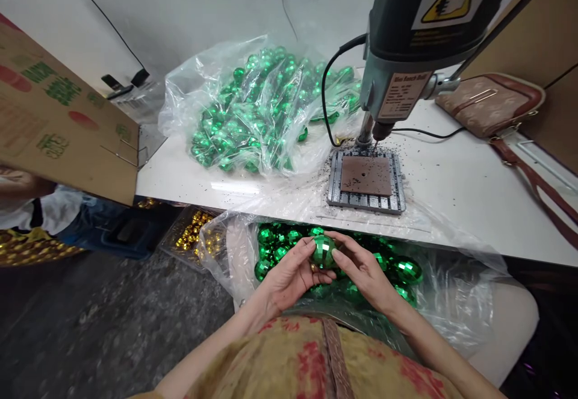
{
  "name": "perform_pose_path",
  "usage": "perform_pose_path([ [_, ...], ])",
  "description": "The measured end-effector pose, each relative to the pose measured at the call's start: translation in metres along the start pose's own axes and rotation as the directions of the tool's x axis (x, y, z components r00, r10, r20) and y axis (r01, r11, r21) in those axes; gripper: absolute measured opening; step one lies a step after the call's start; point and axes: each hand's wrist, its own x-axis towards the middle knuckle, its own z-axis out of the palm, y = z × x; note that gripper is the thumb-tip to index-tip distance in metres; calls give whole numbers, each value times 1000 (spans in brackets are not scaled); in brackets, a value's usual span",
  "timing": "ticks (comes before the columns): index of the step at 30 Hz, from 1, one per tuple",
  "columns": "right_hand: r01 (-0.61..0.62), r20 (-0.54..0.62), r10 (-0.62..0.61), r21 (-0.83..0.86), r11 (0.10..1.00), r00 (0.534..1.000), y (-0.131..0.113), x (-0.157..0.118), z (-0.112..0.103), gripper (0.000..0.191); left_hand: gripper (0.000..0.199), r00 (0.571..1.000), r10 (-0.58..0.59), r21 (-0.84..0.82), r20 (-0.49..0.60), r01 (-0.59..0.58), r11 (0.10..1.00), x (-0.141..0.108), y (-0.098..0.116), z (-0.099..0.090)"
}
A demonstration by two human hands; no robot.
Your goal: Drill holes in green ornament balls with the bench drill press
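Observation:
A shiny green faceted ball ornament (pixel 323 252) is held between both my hands, above my lap. My left hand (pixel 291 272) cups it from the left and below, thumb against its side. From the right, my right hand (pixel 359 266) grips the same ball with thumb and fingers. Beneath my hands, more green balls (pixel 407 269) lie in a clear plastic bag (pixel 456 303) across my lap. Past the table edge stands a bench drill (pixel 397 80), its bit over a brown plate (pixel 366 175) with a small hole, on a slotted metal base (pixel 334 197).
A large clear bag of green balls (pixel 253 116) lies on the white table (pixel 451 176). Dark shavings surround the drill base. A handbag (pixel 492 104) sits at right, a cardboard box (pixel 67 110) at left. Below stands a bin of gold balls (pixel 196 230); another person's hand (pixel 20 183) shows at far left.

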Motion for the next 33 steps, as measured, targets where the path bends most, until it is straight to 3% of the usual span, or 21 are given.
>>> perform_pose_path([
  [4,67,-12,-67,-23,998,998,-1,-2,-4,45,47,997,79,8,0,-79,997,-3,4,2],
  [12,254,-81,-263,-110,961,961,4,-11,1,53,54,938,347,281,-3,-332,900,-4,-2,3],
  [17,353,-110,-377,-187,917,920,3,-13,0,58,54,927,366,280,74,-372,885,-4,-2,3],
  [23,360,-119,-400,-261,896,909,2,-15,0,62,52,907,392,268,157,-421,867,-2,-2,5],
  [27,335,-140,-401,-346,876,905,1,-15,0,66,53,912,386,335,138,-410,848,-1,-6,3],
  [31,340,-147,-436,-428,837,888,0,-15,2,64,54,897,440,488,55,-408,772,3,-7,1],
  [33,331,-171,-441,-443,833,881,-1,-14,2,63,49,897,441,447,25,-404,798,6,-3,4],
])
